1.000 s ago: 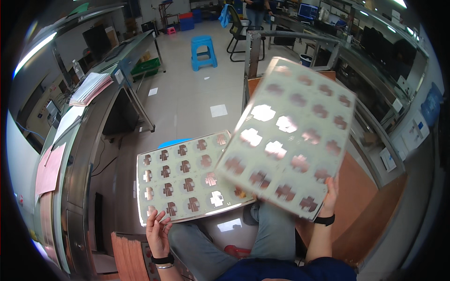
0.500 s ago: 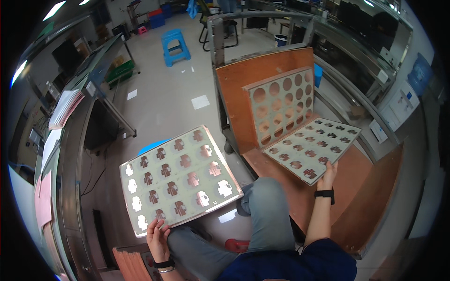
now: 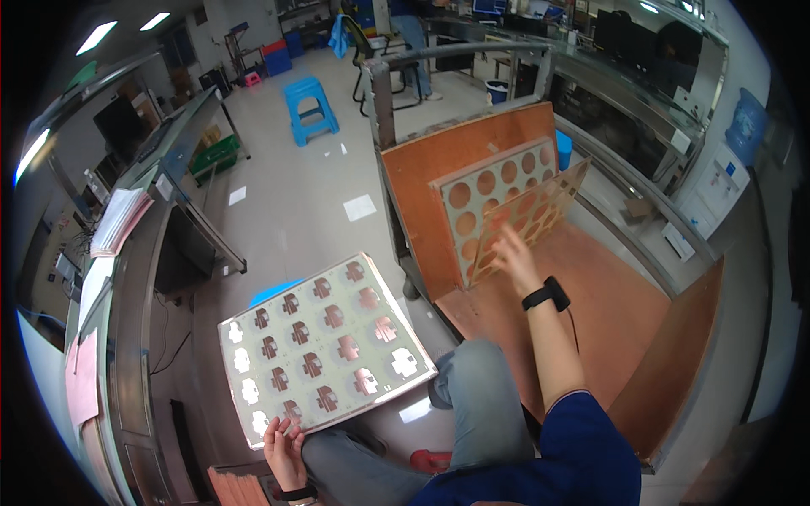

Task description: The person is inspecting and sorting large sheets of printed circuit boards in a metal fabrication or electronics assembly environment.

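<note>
A pale grey-green panel (image 3: 333,341) with rows of copper-coloured cut-out shapes lies tilted beside my knee. At its near left corner, my left hand (image 3: 285,455) has its fingers curled over the edge. My right hand (image 3: 513,257) reaches into the wooden-lined cart, fingers stretched and slightly blurred, against the face of a thin panel (image 3: 540,198). That panel leans steeply and shows a brownish face. Behind it stands another panel (image 3: 461,196) with round copper discs, propped on the cart's upright brown board (image 3: 413,181). Whether my right fingertips press the leaning panel I cannot tell.
The cart's brown base (image 3: 582,312) and metal frame (image 3: 381,101) are on the right. A blue stool (image 3: 310,110) stands on the floor ahead. To the left runs a long bench (image 3: 126,295) with stacked papers (image 3: 121,221). A water dispenser (image 3: 717,190) is at far right.
My right hand has moved forward and left into the cart. The panel it held tilted flat now stands against the disc panel, and the fingers have spread. My left hand stays at its corner.
</note>
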A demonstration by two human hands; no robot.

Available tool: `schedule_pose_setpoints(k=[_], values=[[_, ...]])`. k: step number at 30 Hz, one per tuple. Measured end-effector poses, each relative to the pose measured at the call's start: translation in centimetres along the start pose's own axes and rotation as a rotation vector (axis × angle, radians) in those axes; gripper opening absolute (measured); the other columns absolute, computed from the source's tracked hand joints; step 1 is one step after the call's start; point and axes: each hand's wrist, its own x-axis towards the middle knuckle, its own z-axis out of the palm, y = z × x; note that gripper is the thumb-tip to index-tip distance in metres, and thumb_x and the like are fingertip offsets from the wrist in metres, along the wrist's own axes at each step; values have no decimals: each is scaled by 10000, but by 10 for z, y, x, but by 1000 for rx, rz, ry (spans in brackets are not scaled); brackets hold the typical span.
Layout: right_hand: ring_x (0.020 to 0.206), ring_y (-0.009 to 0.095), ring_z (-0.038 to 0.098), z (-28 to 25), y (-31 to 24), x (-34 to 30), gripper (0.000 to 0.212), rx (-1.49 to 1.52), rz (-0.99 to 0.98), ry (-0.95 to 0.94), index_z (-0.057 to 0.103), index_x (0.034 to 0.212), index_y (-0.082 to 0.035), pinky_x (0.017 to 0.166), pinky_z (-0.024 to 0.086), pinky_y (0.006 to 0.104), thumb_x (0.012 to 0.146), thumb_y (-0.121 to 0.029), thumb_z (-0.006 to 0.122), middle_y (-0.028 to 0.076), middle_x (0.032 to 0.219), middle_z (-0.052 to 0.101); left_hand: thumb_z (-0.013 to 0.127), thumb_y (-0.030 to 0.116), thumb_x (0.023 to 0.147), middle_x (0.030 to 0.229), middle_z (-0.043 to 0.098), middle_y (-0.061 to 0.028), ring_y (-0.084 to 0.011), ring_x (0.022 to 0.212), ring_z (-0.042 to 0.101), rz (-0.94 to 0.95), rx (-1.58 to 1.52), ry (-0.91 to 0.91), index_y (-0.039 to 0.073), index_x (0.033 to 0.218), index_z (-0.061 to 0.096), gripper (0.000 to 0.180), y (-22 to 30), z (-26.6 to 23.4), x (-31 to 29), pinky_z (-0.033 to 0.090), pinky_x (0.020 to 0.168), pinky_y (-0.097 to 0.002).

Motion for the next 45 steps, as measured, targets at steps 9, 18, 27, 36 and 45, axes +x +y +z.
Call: schedule_pose_setpoints(k=[9,18,27,36,45], values=[[1147,341,490,144,43,-93,454,-559,-418,-475,428,1275,7,967,387,365,850,-117,531,231,1249,487,413,92,937,1142,533,-79,-179,1048,500,462,485,500,-1,1145,511,247,0,-99,43,387,920,-298],[1271,428,310,166,74,-165,481,-1024,-535,-275,427,1293,-21,1032,312,429,856,-187,539,327,1365,274,441,92,916,948,619,-91,-147,768,571,17,623,270,-65,1136,529,283,-6,-129,75,479,691,-272],[1260,412,344,163,76,-166,481,-1092,-633,-266,440,1294,-36,1010,339,414,857,-207,543,330,1349,300,434,88,927,952,619,-100,-124,837,568,311,810,293,-71,1100,537,256,1,-126,70,470,745,-262],[1230,192,424,121,56,-125,428,109,54,-521,325,1361,-6,957,390,282,955,-115,408,150,1371,386,444,155,955,1158,541,-128,-198,1048,557,337,-218,33,-18,1235,426,330,42,-45,-2,479,913,-334],[975,147,576,45,13,-140,456,696,394,-828,312,1375,-73,733,517,297,969,-252,420,93,1136,584,492,201,925,1270,477,-120,-232,1150,476,252,-330,-84,9,1261,439,391,40,-48,-25,371,1003,-379]])
